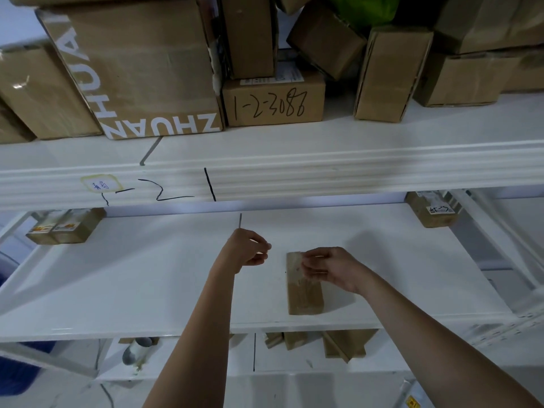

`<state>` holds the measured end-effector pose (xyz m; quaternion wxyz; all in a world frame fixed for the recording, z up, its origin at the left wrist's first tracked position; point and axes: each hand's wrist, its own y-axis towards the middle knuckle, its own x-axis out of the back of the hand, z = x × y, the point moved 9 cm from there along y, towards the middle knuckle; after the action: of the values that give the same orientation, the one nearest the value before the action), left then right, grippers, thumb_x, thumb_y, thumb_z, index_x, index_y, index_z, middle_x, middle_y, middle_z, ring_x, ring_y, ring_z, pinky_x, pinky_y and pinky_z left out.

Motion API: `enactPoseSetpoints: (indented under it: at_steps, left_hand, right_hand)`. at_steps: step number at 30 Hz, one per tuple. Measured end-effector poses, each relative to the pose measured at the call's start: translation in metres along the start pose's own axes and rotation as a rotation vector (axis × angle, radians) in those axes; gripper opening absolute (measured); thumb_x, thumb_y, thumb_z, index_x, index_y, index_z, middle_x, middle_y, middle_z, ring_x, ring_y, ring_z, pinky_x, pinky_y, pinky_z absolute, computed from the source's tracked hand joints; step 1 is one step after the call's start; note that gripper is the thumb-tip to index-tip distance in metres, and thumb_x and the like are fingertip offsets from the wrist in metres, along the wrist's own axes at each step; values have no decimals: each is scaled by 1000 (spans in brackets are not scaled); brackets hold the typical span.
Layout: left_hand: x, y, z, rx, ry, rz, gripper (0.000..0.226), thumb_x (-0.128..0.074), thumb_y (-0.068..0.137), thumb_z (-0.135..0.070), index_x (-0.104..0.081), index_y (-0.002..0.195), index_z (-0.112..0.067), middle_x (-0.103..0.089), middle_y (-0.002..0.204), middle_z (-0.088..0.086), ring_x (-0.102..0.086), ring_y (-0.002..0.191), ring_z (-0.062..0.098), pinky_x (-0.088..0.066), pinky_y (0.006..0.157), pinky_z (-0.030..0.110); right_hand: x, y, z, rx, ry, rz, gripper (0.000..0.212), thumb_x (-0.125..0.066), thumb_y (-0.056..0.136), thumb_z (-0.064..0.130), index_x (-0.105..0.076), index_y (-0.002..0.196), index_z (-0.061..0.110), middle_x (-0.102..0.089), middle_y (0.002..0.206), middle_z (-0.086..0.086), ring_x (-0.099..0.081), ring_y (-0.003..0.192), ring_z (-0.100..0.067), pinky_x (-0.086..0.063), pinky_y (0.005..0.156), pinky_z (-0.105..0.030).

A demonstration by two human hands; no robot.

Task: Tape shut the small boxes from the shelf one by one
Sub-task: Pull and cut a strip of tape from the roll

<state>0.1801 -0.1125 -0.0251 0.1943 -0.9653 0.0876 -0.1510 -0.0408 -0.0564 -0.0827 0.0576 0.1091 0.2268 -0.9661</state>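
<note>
Small box [304, 285] near shelf [147, 290] front edge, right hand [326, 269] touching it

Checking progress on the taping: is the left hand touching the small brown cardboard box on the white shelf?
Apart. The head view shows bare white shelf between the left hand and the small brown cardboard box.

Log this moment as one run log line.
stage: taping | right hand: fingers on far end of small brown cardboard box | left hand: curled, contents unclear | box lies on white middle shelf

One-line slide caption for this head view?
Right hand fingers the small cardboard box on the white shelf; left hand hovers beside it.
</note>
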Motion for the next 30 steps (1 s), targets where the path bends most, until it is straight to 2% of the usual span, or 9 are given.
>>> enactPoseSetpoints:
  at_steps: [3,5,8,11,13,16,21,25,30]
  left_hand:
    - [-12,3,14,34,-101,-8,3,-69,86,7,-71,85,6,-73,96,25,-71,70,25,-62,70,31]
    - [-18,5,26,81,-197,-21,3,-68,87,9,-70,89,10,-73,90,23,-70,70,26,-62,72,32]
    - [-29,6,46,167,-313,-14,8,-69,86,10,-68,94,11,-71,84,16,-69,72,27,-62,72,33]
    - [-39,6,62,213,-368,22,14,-71,86,8,-69,99,13,-72,85,18,-70,76,28,-62,75,33]
    - [-43,6,69,222,-367,29,13,-70,87,7,-70,98,12,-73,91,21,-71,82,29,-61,77,34]
    - [-47,6,80,250,-408,5,14,-72,85,7,-69,99,9,-73,95,24,-72,85,31,-60,75,35]
    - [-52,4,95,308,-443,-41,12,-78,78,8,-71,87,10,-74,85,22,-73,75,29,-60,66,32]
    - [-52,3,103,345,-434,-81,15,-85,72,5,-73,80,8,-75,84,23,-71,71,29,-61,64,31]
    - [-49,1,109,374,-352,-126,23,-89,69,-3,-75,84,6,-76,83,20,-72,72,25,-61,62,29]
  right_hand:
    - [18,1,0,-4,19,-89,27,-71,86,-6,-69,113,-3,-74,106,-20,-74,96,-32,-61,75,-31]
    - [29,2,0,-2,13,-149,30,-72,86,-7,-67,115,-3,-75,105,-19,-74,96,-31,-61,77,-29]
    - [37,3,-5,-26,4,-190,35,-77,82,-7,-66,114,-1,-73,107,-22,-75,96,-31,-61,81,-33]
    - [45,1,-12,-71,-31,-233,29,-78,80,-6,-70,107,0,-75,102,-21,-76,91,-30,-62,75,-35]
    - [49,-1,-17,-96,-21,-244,21,-77,82,-5,-71,102,-2,-76,97,-20,-76,87,-31,-62,69,-35]
    - [56,-3,-25,-136,14,-278,19,-75,85,-2,-69,102,-6,-76,92,-19,-76,85,-32,-62,70,-38]
    - [64,-5,-38,-193,6,-343,19,-76,86,4,-70,103,-4,-77,91,-16,-75,87,-33,-63,76,-45]
    - [68,-6,-43,-206,-25,-382,22,-80,82,4,-70,100,-5,-73,98,-18,-71,90,-31,-62,82,-43]
    - [74,-6,-46,-186,-110,-428,12,-80,81,1,-75,92,-1,-74,89,-18,-71,76,-25,-62,68,-32]
